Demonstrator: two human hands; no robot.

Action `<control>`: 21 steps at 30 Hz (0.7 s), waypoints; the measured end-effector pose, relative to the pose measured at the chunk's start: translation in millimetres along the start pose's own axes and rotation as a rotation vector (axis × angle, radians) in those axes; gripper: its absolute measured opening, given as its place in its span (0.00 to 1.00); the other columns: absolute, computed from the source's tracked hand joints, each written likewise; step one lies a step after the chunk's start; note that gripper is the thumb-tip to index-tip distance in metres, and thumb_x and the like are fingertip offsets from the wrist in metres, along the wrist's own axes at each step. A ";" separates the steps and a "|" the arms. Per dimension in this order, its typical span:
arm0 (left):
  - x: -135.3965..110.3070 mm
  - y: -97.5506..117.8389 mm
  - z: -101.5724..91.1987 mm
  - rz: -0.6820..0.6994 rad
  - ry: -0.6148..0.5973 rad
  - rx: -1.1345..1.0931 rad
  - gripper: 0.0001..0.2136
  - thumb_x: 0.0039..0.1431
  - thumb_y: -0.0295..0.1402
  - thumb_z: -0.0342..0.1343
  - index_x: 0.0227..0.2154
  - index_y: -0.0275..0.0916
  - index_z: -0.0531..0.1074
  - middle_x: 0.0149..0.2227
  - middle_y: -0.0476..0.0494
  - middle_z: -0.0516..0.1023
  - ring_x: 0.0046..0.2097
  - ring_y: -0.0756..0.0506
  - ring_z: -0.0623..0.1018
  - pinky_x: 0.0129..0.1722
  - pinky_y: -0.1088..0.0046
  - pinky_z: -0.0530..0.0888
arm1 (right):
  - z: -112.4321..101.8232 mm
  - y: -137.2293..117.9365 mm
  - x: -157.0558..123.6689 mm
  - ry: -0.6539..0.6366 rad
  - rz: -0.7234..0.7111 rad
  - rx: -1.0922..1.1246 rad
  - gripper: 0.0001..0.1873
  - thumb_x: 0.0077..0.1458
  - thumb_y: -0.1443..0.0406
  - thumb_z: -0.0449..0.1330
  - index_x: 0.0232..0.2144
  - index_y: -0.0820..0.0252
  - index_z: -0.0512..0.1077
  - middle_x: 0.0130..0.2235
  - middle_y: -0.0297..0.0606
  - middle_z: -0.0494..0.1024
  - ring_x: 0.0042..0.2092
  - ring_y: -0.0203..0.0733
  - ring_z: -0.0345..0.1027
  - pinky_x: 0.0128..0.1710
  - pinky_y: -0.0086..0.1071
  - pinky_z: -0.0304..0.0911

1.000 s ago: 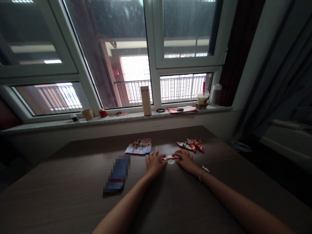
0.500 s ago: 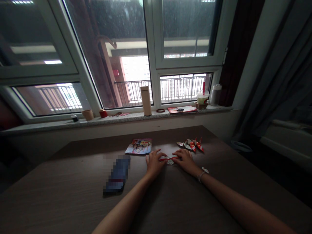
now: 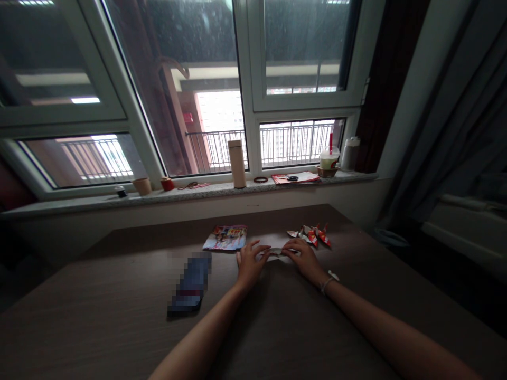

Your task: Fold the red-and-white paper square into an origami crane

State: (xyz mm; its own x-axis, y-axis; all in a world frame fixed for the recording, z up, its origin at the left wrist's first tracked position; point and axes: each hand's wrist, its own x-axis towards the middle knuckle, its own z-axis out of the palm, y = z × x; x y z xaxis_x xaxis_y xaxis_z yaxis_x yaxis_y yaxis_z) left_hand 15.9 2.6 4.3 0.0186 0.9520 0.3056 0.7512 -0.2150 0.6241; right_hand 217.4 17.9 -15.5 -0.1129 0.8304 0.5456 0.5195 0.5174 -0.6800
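Both my hands rest on a dark wooden table (image 3: 99, 316) and pinch a small folded piece of paper (image 3: 277, 252) between them. My left hand (image 3: 249, 264) grips its left end with thumb and fingers. My right hand (image 3: 303, 259) grips its right end, fingers curled over it. The paper shows its pale side and is lifted slightly off the tabletop. Just beyond my right hand lie several small folded red-and-white paper figures (image 3: 311, 235). A stack of colourful printed sheets (image 3: 225, 237) lies beyond my left hand.
A dark flat object (image 3: 190, 285) lies left of my left arm. On the stone windowsill (image 3: 59, 201) stand a tall beige flask (image 3: 237, 163), a drink cup with a straw (image 3: 328, 158), small cups and papers. A curtain (image 3: 455, 116) hangs at the right.
The folded paper has been turned and raised a little; its red edge no longer shows and the pale side faces up. Both hands shifted slightly away from me.
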 end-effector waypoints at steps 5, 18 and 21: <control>0.2 0.0 0.0 -0.007 -0.004 -0.002 0.08 0.59 0.36 0.59 0.39 0.53 0.80 0.57 0.49 0.70 0.61 0.39 0.65 0.63 0.50 0.54 | 1.9 5.4 -0.5 0.010 -0.013 -0.005 0.10 0.57 0.57 0.61 0.33 0.52 0.81 0.40 0.40 0.81 0.49 0.49 0.68 0.55 0.45 0.57; -0.5 -2.0 0.4 0.015 0.023 -0.008 0.06 0.58 0.36 0.59 0.35 0.53 0.80 0.56 0.50 0.72 0.60 0.40 0.66 0.63 0.50 0.54 | 3.1 9.0 -0.8 0.001 -0.045 -0.028 0.07 0.56 0.60 0.63 0.35 0.48 0.81 0.40 0.37 0.83 0.53 0.51 0.67 0.57 0.50 0.56; -0.7 -1.3 -0.7 0.005 0.002 0.014 0.06 0.57 0.35 0.60 0.35 0.52 0.81 0.57 0.49 0.71 0.60 0.40 0.65 0.63 0.51 0.55 | 3.1 9.1 -0.4 -0.035 -0.026 -0.048 0.07 0.55 0.61 0.62 0.35 0.48 0.81 0.41 0.37 0.83 0.53 0.51 0.67 0.57 0.50 0.55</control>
State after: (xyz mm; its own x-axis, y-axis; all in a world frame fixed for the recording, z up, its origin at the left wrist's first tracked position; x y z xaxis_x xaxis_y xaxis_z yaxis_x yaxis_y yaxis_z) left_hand 14.5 2.0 3.8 0.0212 0.9505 0.3100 0.7605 -0.2166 0.6122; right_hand 219.5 22.8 -23.4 -0.1555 0.8240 0.5449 0.5559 0.5289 -0.6412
